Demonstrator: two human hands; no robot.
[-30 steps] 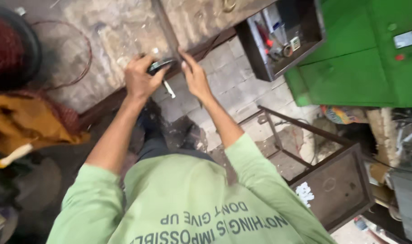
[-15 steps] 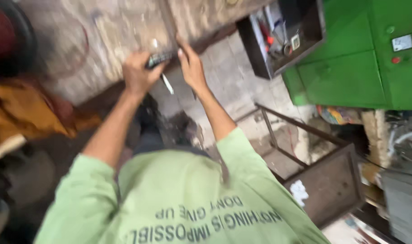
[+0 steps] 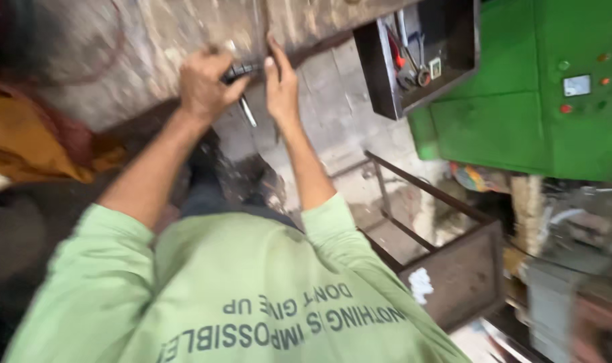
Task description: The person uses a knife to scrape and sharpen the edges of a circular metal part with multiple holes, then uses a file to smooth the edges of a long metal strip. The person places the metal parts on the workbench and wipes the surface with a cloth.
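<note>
1. Overhead, my left hand (image 3: 202,84) has its fingers wrapped around a dark tool (image 3: 242,70) at the metal plate (image 3: 151,40).
2. My right hand (image 3: 282,87) lies flat beside it, fingers extended, gripping nothing.

Small pale rectangular display (image 3: 577,85) on green cabinet (image 3: 521,121).

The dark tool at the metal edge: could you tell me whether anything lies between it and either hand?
Nothing visible does. The left hand is closed around the dark tool, and the right hand rests flat beside its tip.
</note>
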